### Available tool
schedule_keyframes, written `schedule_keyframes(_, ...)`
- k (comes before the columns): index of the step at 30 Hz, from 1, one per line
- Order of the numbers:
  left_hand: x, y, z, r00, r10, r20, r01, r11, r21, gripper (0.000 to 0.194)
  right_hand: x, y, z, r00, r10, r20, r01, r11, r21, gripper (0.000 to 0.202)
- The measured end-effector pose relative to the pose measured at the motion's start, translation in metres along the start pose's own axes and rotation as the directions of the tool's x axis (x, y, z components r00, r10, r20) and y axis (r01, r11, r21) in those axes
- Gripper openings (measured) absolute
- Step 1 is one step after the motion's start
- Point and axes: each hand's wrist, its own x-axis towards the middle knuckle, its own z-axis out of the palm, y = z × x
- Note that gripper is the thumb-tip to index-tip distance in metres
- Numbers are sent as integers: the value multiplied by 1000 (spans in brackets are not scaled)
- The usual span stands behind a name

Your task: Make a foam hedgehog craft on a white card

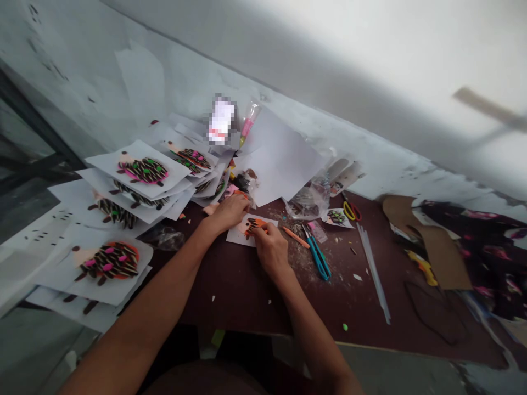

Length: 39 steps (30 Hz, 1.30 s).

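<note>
A small white card [241,237] lies on the brown table, bearing an orange hedgehog figure [250,224] with dark, stripe-like spines. My right hand [272,248] is over the card's right part, its fingers pinched at the hedgehog's body; whatever they grip is too small to name. Just beyond the card's upper left corner, my left hand [233,211] rests with its fingers drawn together beside pink and orange soft pieces [230,190]. Its fingertips are partly hidden, so I cannot make out what they hold. An orange stick-like tool [296,237] lies to the right of my right hand.
Stacked sheets with hedgehog figures [144,170] fill the left side. Teal-handled scissors [319,258], a finished small card [338,218], yellow-red scissors [352,210], clear strips [374,274] and a yellow glue gun [424,267] lie rightward. A lit phone [222,120] stands by the wall.
</note>
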Motion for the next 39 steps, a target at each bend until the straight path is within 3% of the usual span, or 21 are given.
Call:
schedule_keyframes(4,0,0,0,1000,-9,-1,9,1000,-12,19,1,9,-4,998,43,-36,-41,999,30,25)
schedule_keyframes(8,0,-2,2,1000,0,7,0,1000,5,17,6,30,-11,980,195,-49,-195,981,-3,25)
schedule_keyframes(13,0,-2,1,1000,1,8,-1,1000,-14,17,11,60,-25,901,431,-50,-434,893,-117,26)
schedule_keyframes(17,0,-2,1,1000,5,3,-5,1000,-14,16,13,71,-35,841,540,22,-530,833,-161,26)
schedule_keyframes(21,0,-2,1,1000,7,3,-7,1000,-7,16,17,71,-40,824,561,74,-546,823,-155,24)
schedule_keyframes(31,0,-3,3,1000,26,-11,-26,1000,6,17,21,86,-38,852,505,140,-496,863,-97,18)
schedule_keyframes(39,1,-2,3,1000,0,4,0,1000,7,17,21,87,-25,902,427,58,-423,903,-75,17)
